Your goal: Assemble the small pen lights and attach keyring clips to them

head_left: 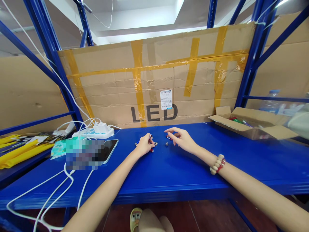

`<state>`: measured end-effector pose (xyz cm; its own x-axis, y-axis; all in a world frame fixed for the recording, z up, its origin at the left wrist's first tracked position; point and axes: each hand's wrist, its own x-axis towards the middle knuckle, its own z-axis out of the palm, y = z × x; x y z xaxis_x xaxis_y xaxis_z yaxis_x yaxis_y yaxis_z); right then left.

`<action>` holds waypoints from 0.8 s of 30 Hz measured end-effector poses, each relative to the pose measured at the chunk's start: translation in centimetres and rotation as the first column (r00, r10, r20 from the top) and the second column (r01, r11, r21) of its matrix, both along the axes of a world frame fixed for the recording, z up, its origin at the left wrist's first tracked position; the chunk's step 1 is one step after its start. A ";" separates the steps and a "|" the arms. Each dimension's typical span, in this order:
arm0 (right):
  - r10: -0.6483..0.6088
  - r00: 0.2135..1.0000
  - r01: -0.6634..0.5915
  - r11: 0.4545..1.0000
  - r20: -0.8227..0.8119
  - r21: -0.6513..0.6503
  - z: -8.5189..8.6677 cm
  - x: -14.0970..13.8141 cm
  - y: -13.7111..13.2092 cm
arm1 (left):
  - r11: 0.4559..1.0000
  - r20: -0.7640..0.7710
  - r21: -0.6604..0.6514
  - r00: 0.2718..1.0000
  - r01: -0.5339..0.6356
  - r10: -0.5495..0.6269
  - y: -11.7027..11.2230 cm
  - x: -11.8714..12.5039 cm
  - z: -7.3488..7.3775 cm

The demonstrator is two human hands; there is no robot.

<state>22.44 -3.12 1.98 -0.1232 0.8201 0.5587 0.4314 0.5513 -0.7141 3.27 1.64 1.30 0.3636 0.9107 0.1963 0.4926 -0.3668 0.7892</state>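
Both my hands rest on a blue shelf surface (183,167) in front of a taped cardboard sheet marked LED (154,83). My left hand (144,145) is curled, its fingers closed round small metal and red parts (152,141) that I cannot make out clearly. My right hand (181,138) lies just to the right, fingers loosely bent and apart, its fingertips over a small red and silver piece (168,137). Another tiny metal piece (166,144) lies between the hands. A bead bracelet (217,164) sits on my right wrist.
A phone (108,149) lies left of my hands beside a white power strip (96,132) with white cables (70,180) trailing off the front edge. An open cardboard box (253,127) stands at the right. Yellow items (21,151) lie on the left shelf.
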 end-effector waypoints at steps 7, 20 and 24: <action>0.008 0.995 -0.012 0.999 0.095 0.048 -0.2 0.1 0.2 | 0.987 0.323 -0.118 0.944 0.106 -0.062 -1.0 0.6 0.9; 0.088 0.987 -0.109 0.982 0.137 0.152 0.1 -0.2 -0.3 | 0.935 0.431 -0.242 0.892 0.260 -0.136 -2.0 1.3 1.3; 0.084 0.989 -0.103 0.983 0.125 0.152 0.1 -0.3 -0.4 | 0.942 0.386 -0.235 0.912 0.239 -0.135 -2.3 1.3 1.5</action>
